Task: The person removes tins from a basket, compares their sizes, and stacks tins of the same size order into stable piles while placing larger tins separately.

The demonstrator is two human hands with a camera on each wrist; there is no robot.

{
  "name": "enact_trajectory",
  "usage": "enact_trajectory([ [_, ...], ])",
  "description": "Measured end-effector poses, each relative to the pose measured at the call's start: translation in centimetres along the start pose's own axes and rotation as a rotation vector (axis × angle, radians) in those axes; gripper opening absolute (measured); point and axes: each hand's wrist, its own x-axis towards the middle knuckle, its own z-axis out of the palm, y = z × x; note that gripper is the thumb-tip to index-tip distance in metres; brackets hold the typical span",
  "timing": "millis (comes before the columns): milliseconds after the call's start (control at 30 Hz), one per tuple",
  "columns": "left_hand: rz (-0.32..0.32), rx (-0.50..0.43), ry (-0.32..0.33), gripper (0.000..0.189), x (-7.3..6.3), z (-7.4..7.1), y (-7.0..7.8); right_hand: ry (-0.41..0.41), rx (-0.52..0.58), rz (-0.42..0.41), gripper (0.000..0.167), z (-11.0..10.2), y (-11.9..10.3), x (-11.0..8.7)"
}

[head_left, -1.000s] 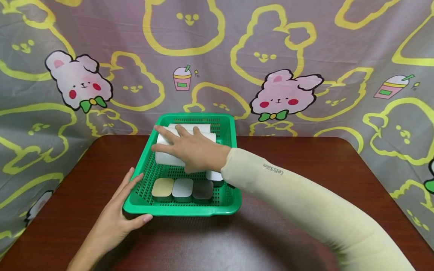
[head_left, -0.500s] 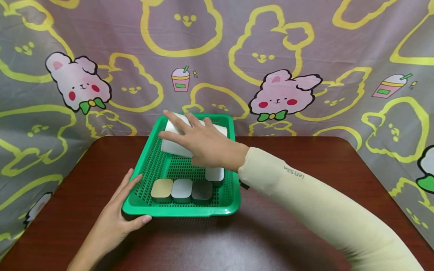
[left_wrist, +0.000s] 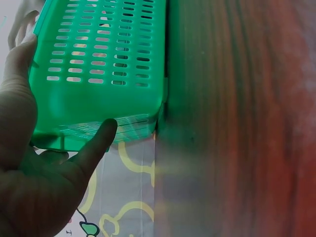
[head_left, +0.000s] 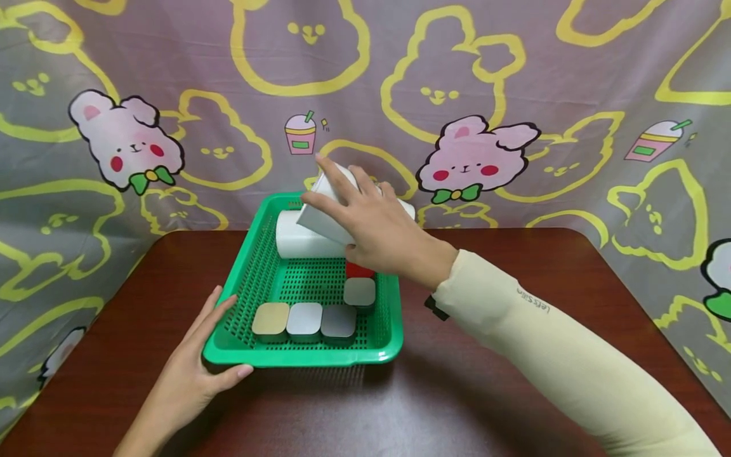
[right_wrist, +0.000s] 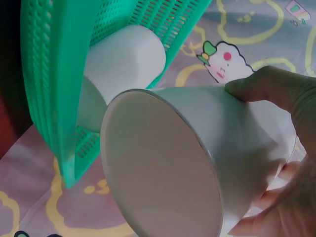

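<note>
My right hand (head_left: 381,223) holds a white cylinder (head_left: 327,212), tilted above the back right part of a green basket (head_left: 304,357). In the right wrist view, the broad round end of the cylinder (right_wrist: 160,163) faces the camera, with my thumb and fingers round its side. Beneath it, another white cylinder (head_left: 305,244) lies on its side in the basket. My left hand (head_left: 191,362) holds the basket's near left corner, its thumb at the front wall and its fingers over the left rim.
Square-topped blocks stand in the basket: yellowish (head_left: 271,318), light grey (head_left: 304,318) and dark grey (head_left: 338,320) along the front. Another grey one (head_left: 360,292) and a red thing (head_left: 360,270) are at the right. A patterned curtain (head_left: 354,76) hangs behind the brown table (head_left: 491,298).
My right hand has lifted the white cylinder up and to the right, tilting it. The second cylinder and the red thing now show more. My left hand stays at the basket's corner.
</note>
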Motion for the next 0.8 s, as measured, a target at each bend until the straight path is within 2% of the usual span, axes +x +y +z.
enact_trajectory([
  [333, -0.007, -0.014, -0.003, 0.107, 0.2, 0.0, -0.1, 0.19, 0.059, 0.113, 0.088, -0.1, 2.4, -1.7],
  [567, 0.013, 0.013, 0.01, 0.107, 0.1, 0.1, 0.0, 0.319, 0.138, 0.133, 0.085, 0.1, 3.8, -3.1],
  [800, -0.002, 0.01, 0.006, 0.106, -0.1, 0.2, 0.1, 0.418, 0.199, 0.16, 0.086, 0.6, 5.0, -4.1],
])
